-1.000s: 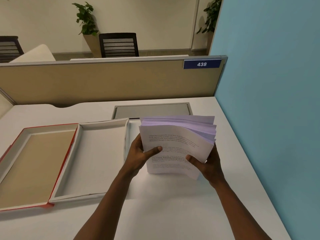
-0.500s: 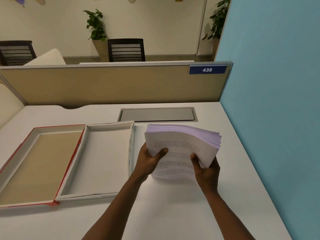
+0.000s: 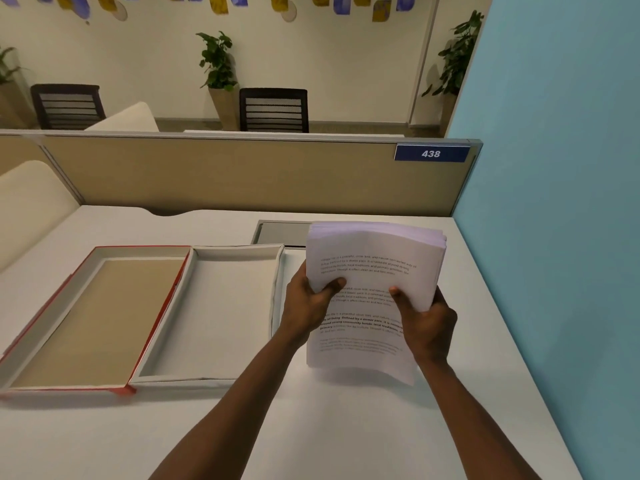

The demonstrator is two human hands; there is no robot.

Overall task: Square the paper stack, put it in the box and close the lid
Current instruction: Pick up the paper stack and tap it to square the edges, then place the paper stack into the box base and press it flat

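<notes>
Two bare arms reach out from the bottom of the view over the white desk (image 3: 346, 427). The left hand (image 3: 304, 306) grips the left side of the paper stack (image 3: 374, 271), with its thumb pressed on the front sheet. The right hand (image 3: 427, 323) grips the right side of the stack the same way, thumb on the front and the other fingers hidden behind. The stack stands up on end between the two hands, tipped a bit, with its printed side facing the person. Its bottom edge looks to be just above the desk, and the sheets curl a little there. The top edges of the sheets do not quite line up; they fan out at the top right corner.

Just to the left of the hands lies the open box (image 3: 211, 317), white inside, flat on the desk. The paper is not in it. Its lid (image 3: 93, 317) lies open flat on the far left side, joined to the box, brown inside with a red rim.

Behind the paper a grey flap (image 3: 280, 232) is set into the desk. Past the desk stands a tan divider wall (image 3: 225, 174) with a blue sign (image 3: 431, 153) that reads 438. A light blue wall (image 3: 554, 202) runs along the right. Far back are black chairs (image 3: 273, 109) and green plants (image 3: 216, 60)
</notes>
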